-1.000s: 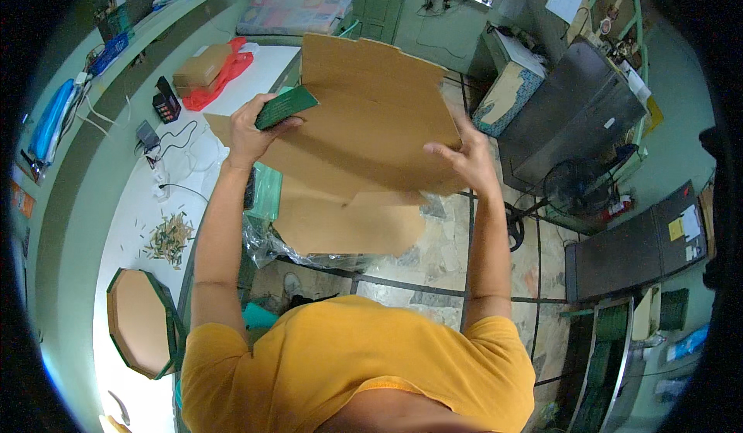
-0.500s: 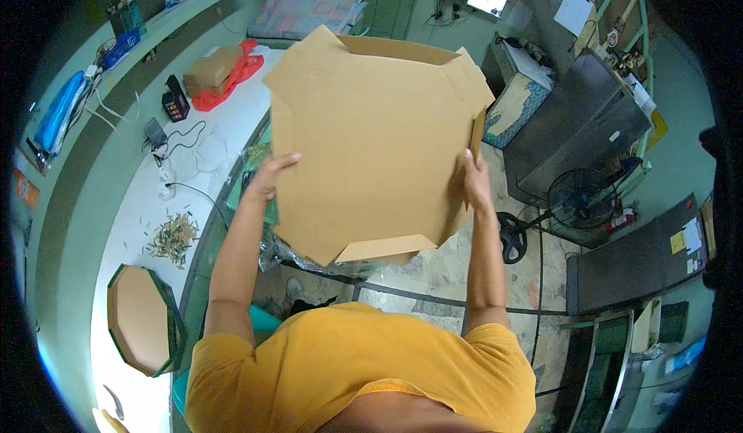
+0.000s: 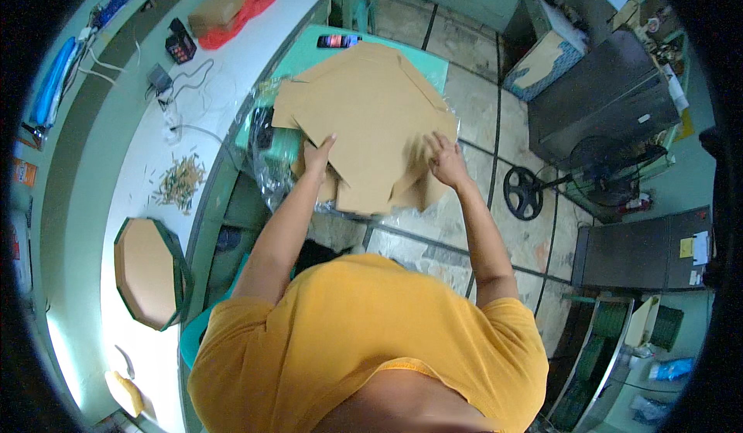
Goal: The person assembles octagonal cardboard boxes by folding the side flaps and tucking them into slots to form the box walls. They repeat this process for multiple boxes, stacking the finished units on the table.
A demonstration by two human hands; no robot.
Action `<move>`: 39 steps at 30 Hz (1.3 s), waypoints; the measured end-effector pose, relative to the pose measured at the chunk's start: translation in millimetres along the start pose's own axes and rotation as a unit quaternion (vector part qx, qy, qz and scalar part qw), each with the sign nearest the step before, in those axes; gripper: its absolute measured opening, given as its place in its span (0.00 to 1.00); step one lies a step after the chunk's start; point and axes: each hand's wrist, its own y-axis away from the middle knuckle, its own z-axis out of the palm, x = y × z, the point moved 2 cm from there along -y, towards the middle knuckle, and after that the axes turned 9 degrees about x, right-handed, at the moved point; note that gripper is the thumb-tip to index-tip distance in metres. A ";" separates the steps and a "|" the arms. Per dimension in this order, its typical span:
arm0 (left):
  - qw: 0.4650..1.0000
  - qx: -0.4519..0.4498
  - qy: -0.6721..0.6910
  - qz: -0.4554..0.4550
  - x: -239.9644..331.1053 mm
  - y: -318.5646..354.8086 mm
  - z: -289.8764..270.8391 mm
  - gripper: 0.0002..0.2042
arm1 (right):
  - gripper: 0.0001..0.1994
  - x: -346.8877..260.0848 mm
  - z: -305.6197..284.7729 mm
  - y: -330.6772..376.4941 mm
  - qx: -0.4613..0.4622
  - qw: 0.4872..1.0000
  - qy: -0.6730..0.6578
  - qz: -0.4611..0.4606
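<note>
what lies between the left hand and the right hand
Only bare brown cardboard lies between the left hand and the right hand, as the head view shows.

green table (image 3: 306,50) under brown cardboard (image 3: 371,116), white counter (image 3: 240,69) with octagonal tray (image 3: 145,272), scrap pile (image 3: 180,183)

Cardboard sheet (image 3: 371,116), angle-cornered: lies over a green table (image 3: 430,65); the left hand (image 3: 316,159) pinches its near left edge, thumb uppermost. Right hand (image 3: 446,160): is slightly blurred, fingers spread over the sheet's right side, contact unclear. White counter (image 3: 232,81), at left: bears one brown box (image 3: 214,13) beside a red plastic bag (image 3: 249,13); one heap of small cut pieces (image 3: 180,182); one octagonal green-rimmed tray (image 3: 145,272). Black pedestal fan (image 3: 604,171): stands at right.
</note>
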 end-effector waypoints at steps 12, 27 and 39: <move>0.592 -0.270 -0.513 0.560 -24.7 10.7 -36.1 0.12 | 0.15 -7.6 73.9 17.4 0.101 0.969 0.074 -0.212; 0.610 -0.363 -0.487 0.509 -24.6 14.2 -18.6 0.08 | 0.21 -46.7 101.8 27.2 0.152 0.955 -0.065 -0.247; 0.561 -0.383 -0.454 0.577 -32.3 18.2 -41.2 0.20 | 0.48 -57.1 86.3 59.4 -0.002 0.971 0.048 -0.234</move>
